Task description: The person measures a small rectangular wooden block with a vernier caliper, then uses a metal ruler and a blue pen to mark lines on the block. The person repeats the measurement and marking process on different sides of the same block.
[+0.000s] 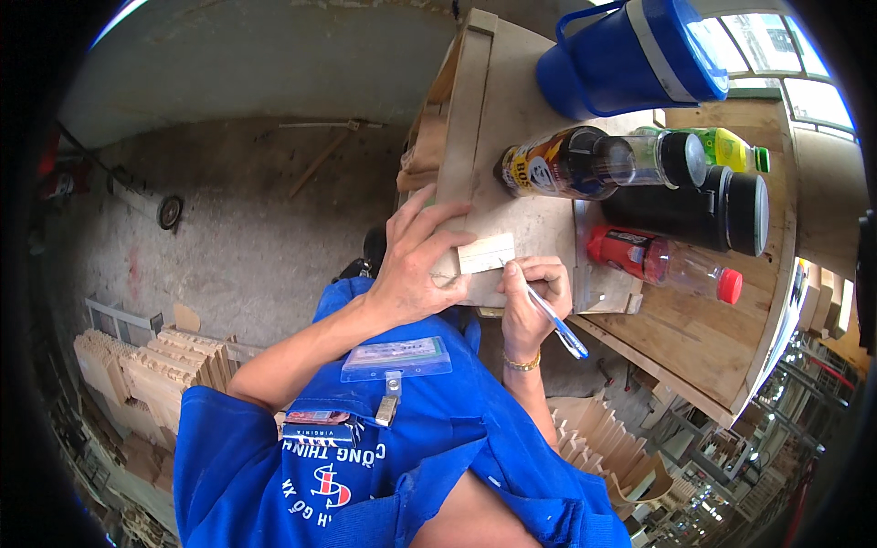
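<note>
A small pale rectangular piece, wood by its look, lies on the box top with a thin dark line along it. My left hand steadies its left end between thumb and index finger, the other fingers spread on the board. In my right hand is a white and blue pen, pinched between thumb and fingers. The pen's tip meets the right end of the pale piece, partly hidden by my fingertips.
Beyond my hands stand a dark-labelled bottle, a black flask, a red-capped bottle, a green-capped bottle and a blue lidded jug. Stacked wooden parts sit at left on the floor.
</note>
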The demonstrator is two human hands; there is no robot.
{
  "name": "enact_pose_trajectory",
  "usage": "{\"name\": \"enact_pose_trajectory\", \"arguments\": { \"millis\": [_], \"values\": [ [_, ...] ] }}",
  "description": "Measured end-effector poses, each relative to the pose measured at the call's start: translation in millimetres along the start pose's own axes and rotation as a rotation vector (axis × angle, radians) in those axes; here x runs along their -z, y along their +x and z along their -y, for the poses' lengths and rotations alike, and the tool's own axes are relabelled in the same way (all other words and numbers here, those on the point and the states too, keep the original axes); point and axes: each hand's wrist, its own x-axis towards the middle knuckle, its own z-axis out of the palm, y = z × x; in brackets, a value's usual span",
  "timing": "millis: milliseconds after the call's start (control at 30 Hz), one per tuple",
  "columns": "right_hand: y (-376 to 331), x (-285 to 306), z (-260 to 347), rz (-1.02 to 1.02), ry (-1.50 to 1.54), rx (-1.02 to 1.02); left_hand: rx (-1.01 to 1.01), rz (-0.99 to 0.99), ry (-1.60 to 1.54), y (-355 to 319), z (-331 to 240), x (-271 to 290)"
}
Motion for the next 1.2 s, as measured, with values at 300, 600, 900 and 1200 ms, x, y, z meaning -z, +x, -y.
{"name": "enact_pose_trajectory", "arguments": {
  "millis": [300,600,900,1200],
  "values": [
    [1,3,-9,0.011,0.15,0.042,0.091,0.023,-0.148,3,-3,2],
    [6,1,-2,-0.008,0.1,-0.054,0.033,0.076,0.062,14,-9,-1],
    [1,3,-3,0.069,-0.045,0.048,0.02,0.052,0.014,14,-4,-3],
    [2,-2,-2,0.009,-0.073,0.041,0.055,0.025,-0.004,16,-4,-8]
  ]
}}
